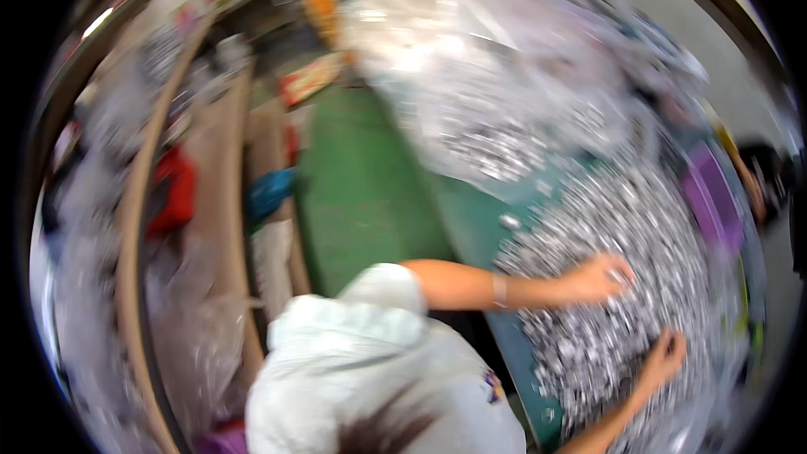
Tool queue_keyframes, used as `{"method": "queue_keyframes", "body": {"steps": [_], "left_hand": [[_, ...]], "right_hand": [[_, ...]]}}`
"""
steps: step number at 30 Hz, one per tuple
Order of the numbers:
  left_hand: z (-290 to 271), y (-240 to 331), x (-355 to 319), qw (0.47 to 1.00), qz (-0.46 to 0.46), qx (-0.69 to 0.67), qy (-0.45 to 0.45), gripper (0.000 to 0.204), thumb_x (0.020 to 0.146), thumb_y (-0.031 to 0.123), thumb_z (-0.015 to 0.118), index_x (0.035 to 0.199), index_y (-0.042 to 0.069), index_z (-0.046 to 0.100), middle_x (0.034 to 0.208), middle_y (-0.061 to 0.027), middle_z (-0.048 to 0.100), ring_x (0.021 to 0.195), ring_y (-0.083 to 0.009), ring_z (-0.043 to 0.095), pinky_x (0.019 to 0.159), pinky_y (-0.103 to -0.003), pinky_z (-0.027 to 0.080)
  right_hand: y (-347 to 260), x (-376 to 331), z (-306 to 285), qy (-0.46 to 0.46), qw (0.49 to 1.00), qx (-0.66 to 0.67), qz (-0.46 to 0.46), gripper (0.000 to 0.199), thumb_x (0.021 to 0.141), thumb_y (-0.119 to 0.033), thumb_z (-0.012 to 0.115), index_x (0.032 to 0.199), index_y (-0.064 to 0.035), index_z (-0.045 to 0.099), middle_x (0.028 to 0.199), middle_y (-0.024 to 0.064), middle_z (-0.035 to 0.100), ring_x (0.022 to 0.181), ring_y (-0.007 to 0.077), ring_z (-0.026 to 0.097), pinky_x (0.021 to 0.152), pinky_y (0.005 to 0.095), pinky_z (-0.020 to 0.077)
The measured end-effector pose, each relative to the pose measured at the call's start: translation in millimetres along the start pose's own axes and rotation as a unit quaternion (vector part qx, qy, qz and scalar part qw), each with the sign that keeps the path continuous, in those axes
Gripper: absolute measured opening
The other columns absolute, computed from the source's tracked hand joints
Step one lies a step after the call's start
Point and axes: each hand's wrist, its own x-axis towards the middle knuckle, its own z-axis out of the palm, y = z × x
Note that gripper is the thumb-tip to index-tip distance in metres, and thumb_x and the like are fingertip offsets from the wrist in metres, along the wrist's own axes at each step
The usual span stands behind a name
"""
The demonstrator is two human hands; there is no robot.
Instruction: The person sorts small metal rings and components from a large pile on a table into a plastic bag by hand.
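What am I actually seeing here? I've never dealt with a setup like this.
There's no machine: these are a person's two bare hands. The single picture comes from a wide fisheye camera worn on the head, looking down, so straight edges bend toward the rim. On a teal table lies a spread of small silvery pieces; the left hand and right hand are both at it. Blur hides whether either holds a piece. Clear plastic lies farther along, and a purple bin is beyond the pieces.

small pieces (pixel 622 210): shiny, metal-looking | film (pixel 471 67): glossy plastic | shirt (pixel 336 378): matt cloth | purple bin (pixel 711 193): smooth plastic
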Motion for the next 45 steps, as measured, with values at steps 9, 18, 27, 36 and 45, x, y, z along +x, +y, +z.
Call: {"method": "queue_keyframes", "body": {"steps": [9,18,27,36,45], "left_hand": [[-18,7,11,0.983,0.128,0.129,-0.010,0.013,0.081,0.003,0.059,0.092,0.000,0.066,0.084,-0.0049,0.062,0.082,-0.0130,0.057,0.075,-0.024,0.044],[5,15,28,0.885,0.244,0.385,-0.089,0.020,0.075,0.008,0.068,0.094,0.002,0.064,0.079,-0.0104,0.059,0.069,-0.0261,0.058,0.062,-0.034,0.046],[20,14,43,0.779,0.236,0.562,-0.147,0.021,0.079,0.023,0.063,0.090,0.005,0.064,0.095,-0.0154,0.058,0.075,-0.0293,0.063,0.063,-0.037,0.050],[51,-28,66,0.811,0.296,0.502,-0.059,0.010,0.054,0.015,0.065,0.059,0.006,0.065,0.062,-0.0118,0.062,0.065,-0.0281,0.063,0.051,-0.040,0.048],[27,1,44,0.955,-0.097,-0.272,-0.072,0.021,0.069,0.015,0.067,0.061,0.001,0.055,0.054,-0.0045,0.049,0.037,-0.0081,0.035,0.032,-0.023,0.026]], "right_hand": [[-15,-13,-23,0.117,0.987,-0.069,-0.081,0.028,0.075,0.002,0.055,0.102,-0.0017,0.057,0.107,0.0139,0.054,0.103,0.0312,0.048,0.093,0.0393,0.0338],[-74,-11,22,0.035,0.972,-0.170,-0.158,0.020,0.075,-0.021,0.069,0.083,-0.0044,0.060,0.097,0.0092,0.054,0.093,0.0250,0.047,0.085,0.0411,0.0316],[-47,-8,1,0.006,0.771,0.628,0.102,0.017,0.092,-0.011,0.050,0.105,-0.0008,0.051,0.105,0.0164,0.059,0.087,0.0228,0.062,0.073,0.0300,0.0510],[-71,16,-13,-0.036,0.990,0.071,-0.117,0.028,0.083,-0.022,0.067,0.094,0.0044,0.064,0.081,0.0179,0.062,0.071,0.0239,0.058,0.066,0.0335,0.0474],[-24,50,8,-0.135,0.941,-0.198,-0.238,0.046,0.076,-0.044,0.068,0.087,0.0004,0.068,0.069,0.0188,0.063,0.058,0.0294,0.058,0.055,0.0389,0.0452]]}}
